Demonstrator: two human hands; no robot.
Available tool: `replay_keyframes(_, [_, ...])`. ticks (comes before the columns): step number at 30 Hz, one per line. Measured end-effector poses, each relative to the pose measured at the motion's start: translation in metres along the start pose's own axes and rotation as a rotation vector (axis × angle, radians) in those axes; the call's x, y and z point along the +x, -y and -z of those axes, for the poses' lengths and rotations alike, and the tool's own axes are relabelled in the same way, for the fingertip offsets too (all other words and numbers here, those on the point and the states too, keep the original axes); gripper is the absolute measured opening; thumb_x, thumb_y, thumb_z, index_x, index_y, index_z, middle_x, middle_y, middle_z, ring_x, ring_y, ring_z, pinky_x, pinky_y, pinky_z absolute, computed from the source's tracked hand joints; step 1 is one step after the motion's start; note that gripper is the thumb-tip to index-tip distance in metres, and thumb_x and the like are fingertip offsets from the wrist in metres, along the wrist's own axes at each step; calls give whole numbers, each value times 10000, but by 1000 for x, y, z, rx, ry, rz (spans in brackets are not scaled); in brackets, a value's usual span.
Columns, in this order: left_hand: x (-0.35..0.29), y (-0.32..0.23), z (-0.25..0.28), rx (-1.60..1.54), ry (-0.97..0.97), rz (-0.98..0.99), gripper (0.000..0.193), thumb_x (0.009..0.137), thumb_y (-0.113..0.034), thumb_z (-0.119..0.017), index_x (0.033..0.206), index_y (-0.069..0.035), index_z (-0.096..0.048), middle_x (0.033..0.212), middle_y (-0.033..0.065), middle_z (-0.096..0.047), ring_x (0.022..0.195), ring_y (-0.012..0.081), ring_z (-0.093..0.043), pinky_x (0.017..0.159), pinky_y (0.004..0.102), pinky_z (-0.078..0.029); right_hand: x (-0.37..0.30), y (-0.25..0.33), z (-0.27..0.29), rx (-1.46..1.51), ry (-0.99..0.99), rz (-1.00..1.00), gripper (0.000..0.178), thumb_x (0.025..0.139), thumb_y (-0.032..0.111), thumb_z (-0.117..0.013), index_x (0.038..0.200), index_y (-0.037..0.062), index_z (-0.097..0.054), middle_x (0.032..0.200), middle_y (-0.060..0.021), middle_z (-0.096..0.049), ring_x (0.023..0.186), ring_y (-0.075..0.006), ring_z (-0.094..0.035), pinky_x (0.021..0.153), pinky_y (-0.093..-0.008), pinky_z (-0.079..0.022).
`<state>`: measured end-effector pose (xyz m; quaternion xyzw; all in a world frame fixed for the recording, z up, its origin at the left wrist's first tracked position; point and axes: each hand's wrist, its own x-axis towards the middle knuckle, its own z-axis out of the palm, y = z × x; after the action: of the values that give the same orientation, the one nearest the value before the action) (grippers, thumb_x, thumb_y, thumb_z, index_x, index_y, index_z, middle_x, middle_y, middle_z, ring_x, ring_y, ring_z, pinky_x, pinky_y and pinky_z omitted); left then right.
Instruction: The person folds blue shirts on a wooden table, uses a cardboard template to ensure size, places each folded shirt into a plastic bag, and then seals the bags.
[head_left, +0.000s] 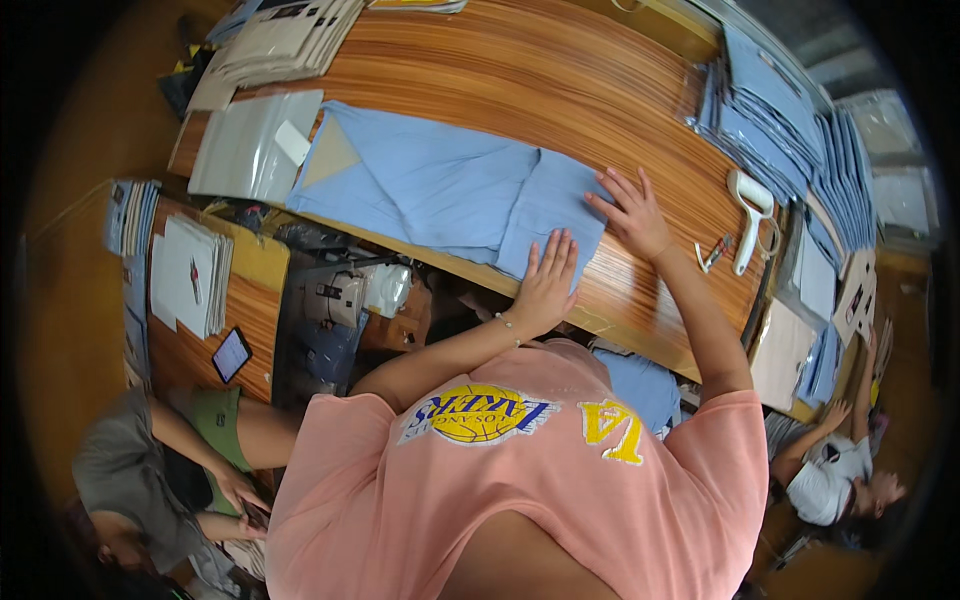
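Observation:
A light blue garment lies folded into a long strip across the wooden table, with a beige patch showing near its left end. At its right end, one section is doubled back over the strip. My left hand rests flat on that section by the near edge, fingers stretched out and together. Higher up, my right hand lies with fingers spread at the garment's right edge, fingertips touching the cloth. Neither hand grips anything.
Right of my hands lie a white lint roller and small snips. Bagged blue garments are stacked at the far right. Clear plastic bags and beige packs lie left. A seated person is at lower left, another at right.

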<state>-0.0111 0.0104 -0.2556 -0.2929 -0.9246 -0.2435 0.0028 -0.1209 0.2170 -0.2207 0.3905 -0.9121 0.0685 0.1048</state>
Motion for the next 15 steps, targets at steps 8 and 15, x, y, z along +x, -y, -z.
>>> replay_keyframes(8, [-10,3,59,-533,124,247,490,873,-131,-445,1328,28,-357,1458,257,-190,1381,338,-156,1095,451,-152,65,-6,34,20,385,318,346,727,120,-606,1065,187,-628,1083,-59,-630,1081,-224,-565,1022,-416,-364])
replay_keyframes(15, [-42,100,176,-2059,90,643,391,915,-185,-397,1285,-58,-388,1289,104,-452,1204,210,-449,984,377,-395,188,42,106,734,656,-3,364,619,-2,-494,964,54,-596,824,-165,-619,782,-337,-583,691,-393,-450])
